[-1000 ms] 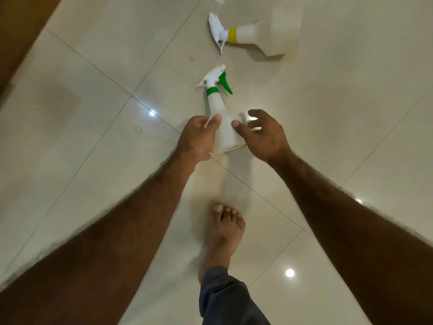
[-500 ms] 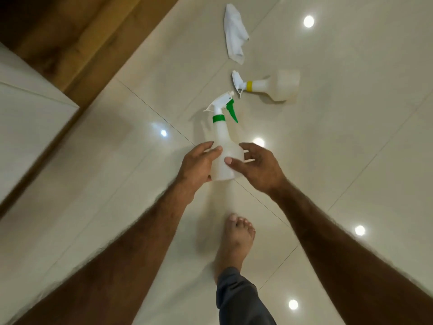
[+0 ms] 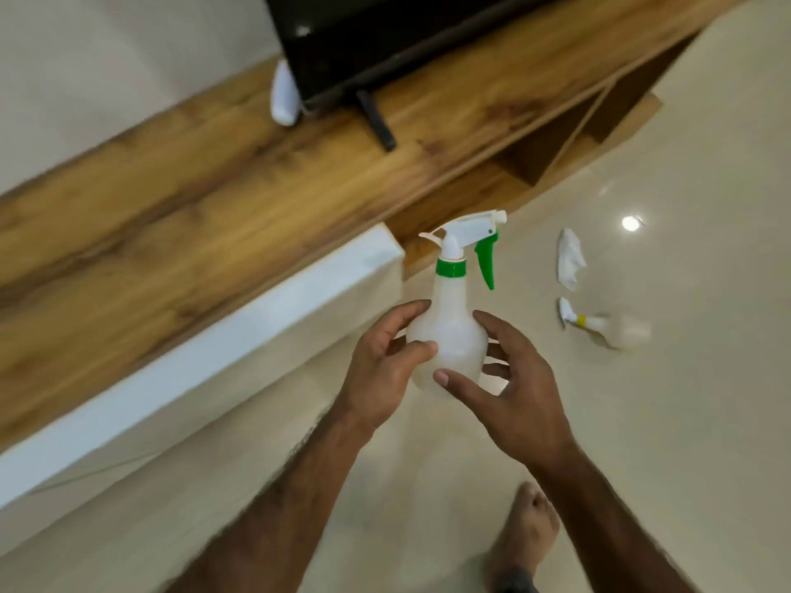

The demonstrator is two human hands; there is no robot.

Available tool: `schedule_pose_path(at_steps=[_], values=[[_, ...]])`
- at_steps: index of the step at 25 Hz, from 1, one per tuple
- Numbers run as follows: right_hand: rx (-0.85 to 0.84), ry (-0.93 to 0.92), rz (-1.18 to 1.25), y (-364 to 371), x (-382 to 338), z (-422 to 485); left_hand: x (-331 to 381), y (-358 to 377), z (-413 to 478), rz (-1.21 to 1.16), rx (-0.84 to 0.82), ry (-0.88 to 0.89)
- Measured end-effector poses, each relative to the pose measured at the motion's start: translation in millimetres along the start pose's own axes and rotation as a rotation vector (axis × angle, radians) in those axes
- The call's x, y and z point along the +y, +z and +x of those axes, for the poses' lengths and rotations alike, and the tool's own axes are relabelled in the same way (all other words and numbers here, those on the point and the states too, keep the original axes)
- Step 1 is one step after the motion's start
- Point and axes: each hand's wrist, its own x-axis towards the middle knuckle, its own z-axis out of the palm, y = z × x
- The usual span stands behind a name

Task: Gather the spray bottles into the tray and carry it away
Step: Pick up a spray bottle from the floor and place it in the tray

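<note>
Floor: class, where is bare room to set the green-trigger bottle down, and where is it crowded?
Free: the tiles between the white ledge and the bare foot, and the floor right of the hands. Crowded: around the yellow-collared bottle and crumpled cloth.

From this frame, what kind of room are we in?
Probably a home living room: a black flat screen stands on a long wood-grain TV cabinet with open shelf bays, over glossy cream floor tiles. A bare foot suggests a household.
</note>
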Motion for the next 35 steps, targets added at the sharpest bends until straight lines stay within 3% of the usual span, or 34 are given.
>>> schedule_pose_path(at_steps=[7,15,21,25,29,35], values=[[-0.103,-0.375,-0.022,143.7,-189.5,-33.7,57.0,-209.4,-105.1,-0.115,0.259,0.242],[-0.407,-0.592,0.014,362.0,-307.8,-93.1,17.7,-424.2,-225.3,-0.001,0.678,0.301],[-0.514,-0.754,-0.096,496.2,-335.1,-154.9,-44.8,-521.8,-291.7,0.115,0.981,0.251],[-0.508,-0.868,-0.345,576.1,-334.9,-192.2,-98.3,-571.2,-314.1,0.122,1.136,0.151],[-0.557,-0.867,-0.472,641.8,-337.9,-190.6,-127.5,-621.3,-302.1,0.242,1.167,0.074],[-0.549,-0.832,-0.633,714.5,-325.6,-173.3,-159.7,-679.2,-267.5,0.357,1.065,-0.024]])
